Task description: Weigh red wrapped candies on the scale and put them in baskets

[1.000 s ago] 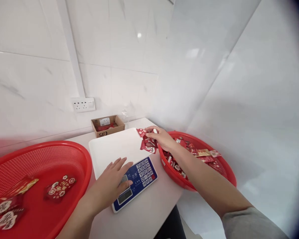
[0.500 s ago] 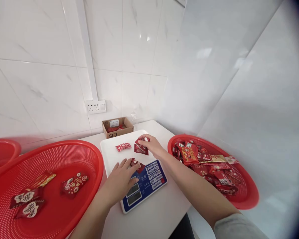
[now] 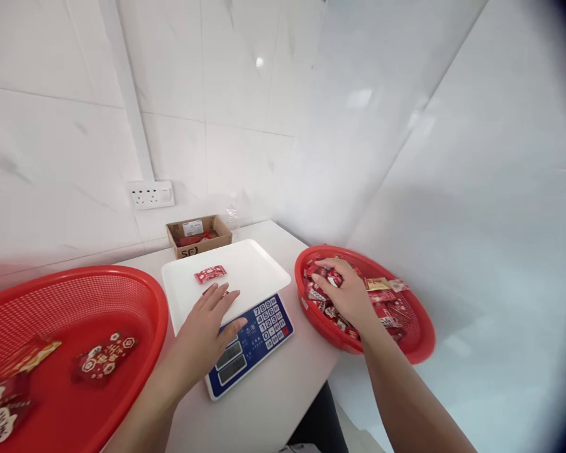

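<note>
My left hand [image 3: 210, 327] hovers over the near side of a white and blue digital scale [image 3: 255, 270], its fingers spread. Under its fingertips a dark red packet [image 3: 222, 293] shows in part; whether they touch it I cannot tell. Farther back on the white pan lies a small red and white wrapped packet [image 3: 210, 274]. Over at the right, my right hand [image 3: 346, 296] reaches into a red plastic basket [image 3: 419, 358], thumb and fingers curled around a red snack packet [image 3: 334, 277]. Its fingers partly cover the packets below.
At left stands a larger red basket [image 3: 158, 314] with several packets, one dark red with white flowers [image 3: 106, 360]. A cardboard box [image 3: 202, 246] holding red packets sits behind the scale. Tiled walls border the white table [image 3: 264, 390]; a socket [image 3: 151, 195] is on the back wall.
My right hand has moved from the scale pan into the right basket, and the packets beneath it are gone from the pan. The left hand stays over the scale. The view has swung right.
</note>
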The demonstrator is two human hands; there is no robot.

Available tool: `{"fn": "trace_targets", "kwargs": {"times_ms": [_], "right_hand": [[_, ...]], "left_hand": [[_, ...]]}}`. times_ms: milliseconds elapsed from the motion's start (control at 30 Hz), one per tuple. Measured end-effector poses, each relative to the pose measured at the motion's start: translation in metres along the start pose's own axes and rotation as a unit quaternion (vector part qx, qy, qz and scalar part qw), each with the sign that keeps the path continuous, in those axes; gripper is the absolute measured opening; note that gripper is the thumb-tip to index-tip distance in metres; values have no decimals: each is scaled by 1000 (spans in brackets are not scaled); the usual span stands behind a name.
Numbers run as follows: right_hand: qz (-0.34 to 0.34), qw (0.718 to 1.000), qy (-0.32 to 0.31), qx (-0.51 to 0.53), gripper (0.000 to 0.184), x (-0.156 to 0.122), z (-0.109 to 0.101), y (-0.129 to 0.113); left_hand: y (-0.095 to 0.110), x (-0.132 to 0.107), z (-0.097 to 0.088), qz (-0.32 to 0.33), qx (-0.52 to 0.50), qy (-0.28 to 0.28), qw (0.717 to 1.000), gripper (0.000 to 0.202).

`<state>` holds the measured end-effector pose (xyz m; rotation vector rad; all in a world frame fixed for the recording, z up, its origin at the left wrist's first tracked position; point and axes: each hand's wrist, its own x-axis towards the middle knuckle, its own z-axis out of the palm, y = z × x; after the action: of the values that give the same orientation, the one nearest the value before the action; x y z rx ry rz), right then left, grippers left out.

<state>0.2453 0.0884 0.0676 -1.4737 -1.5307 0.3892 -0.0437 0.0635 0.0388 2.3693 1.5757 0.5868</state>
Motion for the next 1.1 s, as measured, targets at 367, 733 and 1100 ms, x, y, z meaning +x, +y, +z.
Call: {"fn": "trace_targets", "kwargs": {"times_ms": [367, 733, 1100], "right_hand": [[115, 968, -88, -204, 37, -14, -69, 62], [72, 982, -132, -114, 49, -17, -33, 14], [-20, 931, -317, 181, 76, -50, 63, -66]], "left_hand": [[-5, 0, 10, 14, -51, 27, 998, 52], [19, -6, 3, -28, -220, -23, 975, 51], [44, -11, -2, -39, -376, -13, 926, 33]]}}
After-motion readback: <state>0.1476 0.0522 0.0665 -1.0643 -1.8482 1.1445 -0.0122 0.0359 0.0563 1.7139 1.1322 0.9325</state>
